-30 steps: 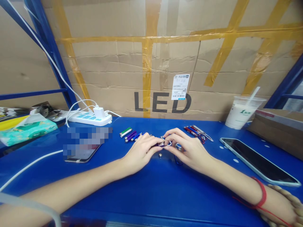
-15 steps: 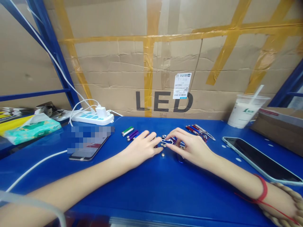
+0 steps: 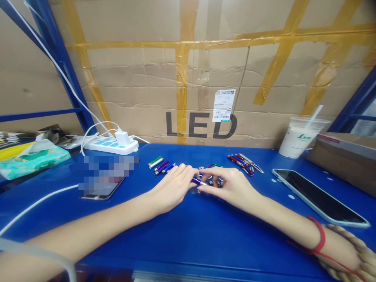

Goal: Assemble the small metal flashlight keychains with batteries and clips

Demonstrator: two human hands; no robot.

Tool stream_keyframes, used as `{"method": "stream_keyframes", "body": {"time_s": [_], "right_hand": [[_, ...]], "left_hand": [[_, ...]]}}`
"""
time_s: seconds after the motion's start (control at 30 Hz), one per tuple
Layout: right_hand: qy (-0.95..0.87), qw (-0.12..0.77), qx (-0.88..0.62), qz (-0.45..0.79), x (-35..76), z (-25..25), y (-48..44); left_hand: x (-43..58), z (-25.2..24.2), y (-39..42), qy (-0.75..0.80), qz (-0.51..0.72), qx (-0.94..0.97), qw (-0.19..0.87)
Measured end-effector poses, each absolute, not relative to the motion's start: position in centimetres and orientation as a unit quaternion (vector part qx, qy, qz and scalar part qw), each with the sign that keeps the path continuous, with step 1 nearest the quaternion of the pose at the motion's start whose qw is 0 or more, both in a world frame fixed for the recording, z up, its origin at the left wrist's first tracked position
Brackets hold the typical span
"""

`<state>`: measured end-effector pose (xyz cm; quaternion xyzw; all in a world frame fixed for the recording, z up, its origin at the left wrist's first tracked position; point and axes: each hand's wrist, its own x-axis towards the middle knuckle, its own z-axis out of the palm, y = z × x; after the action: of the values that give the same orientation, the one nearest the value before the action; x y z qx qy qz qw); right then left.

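Observation:
My left hand (image 3: 176, 186), fingers bent together, grips one end of a small purple metal tube (image 3: 198, 180) that looks like a mini flashlight barrel. At the tube's other, silvery end, my right hand (image 3: 232, 184) closes its thumb and forefinger around it; its other fingers curl over small parts below. One small round silver piece (image 3: 199, 192) shows under the right thumb. Beyond my left hand lie loose coloured tubes, among them a green and silver one (image 3: 155, 162) and purple ones (image 3: 161, 167). Several red, blue and silver pieces with carabiner clips (image 3: 245, 163) lie past my right hand.
On the blue tabletop (image 3: 188, 239) are a phone (image 3: 107, 188) at left and a pale-cased phone (image 3: 317, 197) at right. A white power strip (image 3: 111, 145), a drink cup (image 3: 298, 139) and a tissue pack (image 3: 35, 160) stand farther back. A large cardboard box (image 3: 141, 86) forms the back.
My hands have come together, and a purple tube is now held between them. The left fingers were spread over the parts before; the right hand was at a blue clip piece.

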<state>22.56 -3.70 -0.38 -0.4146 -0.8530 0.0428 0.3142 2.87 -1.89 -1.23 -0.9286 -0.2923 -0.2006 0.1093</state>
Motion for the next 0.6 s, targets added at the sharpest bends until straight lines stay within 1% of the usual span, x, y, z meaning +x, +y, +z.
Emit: {"method": "stream_keyframes", "body": {"time_s": [0.07,0.13,0.2,0.27,0.37,0.5,0.53,0.57,0.6], "right_hand": [[-0.865,0.292,-0.404,0.049,22.3,-0.5,-3.8],[-0.882,0.276,-0.38,0.033,22.2,-0.5,-3.8],[-0.89,0.275,-0.365,0.006,22.2,-0.5,-3.9],[-0.89,0.279,-0.361,-0.012,22.3,-0.5,-3.9],[-0.878,0.295,-0.377,0.019,22.5,-0.2,-3.7],[-0.798,0.384,-0.452,0.106,23.1,0.0,-2.9],[-0.785,0.392,-0.463,0.126,23.3,0.0,-2.6],[-0.784,0.382,-0.468,0.146,23.5,0.0,-2.3],[-0.796,0.352,-0.464,0.165,23.7,-0.1,-2.1]], "left_hand": [[3.0,-1.3,-2.0,-0.273,-0.221,-0.929,0.116],[3.1,-1.4,-2.1,-0.253,-0.23,-0.928,0.146],[3.1,-1.5,-2.2,-0.245,-0.227,-0.926,0.176],[3.1,-1.4,-2.3,-0.248,-0.237,-0.923,0.176],[3.2,-1.3,-2.4,-0.279,-0.298,-0.907,0.105],[3.1,-1.2,-2.1,-0.338,-0.392,-0.855,0.012],[3.0,-1.2,-2.0,-0.347,-0.407,-0.845,-0.003],[3.0,-1.2,-1.9,-0.354,-0.417,-0.837,-0.013],[2.9,-1.2,-1.8,-0.358,-0.423,-0.832,-0.021]]}}
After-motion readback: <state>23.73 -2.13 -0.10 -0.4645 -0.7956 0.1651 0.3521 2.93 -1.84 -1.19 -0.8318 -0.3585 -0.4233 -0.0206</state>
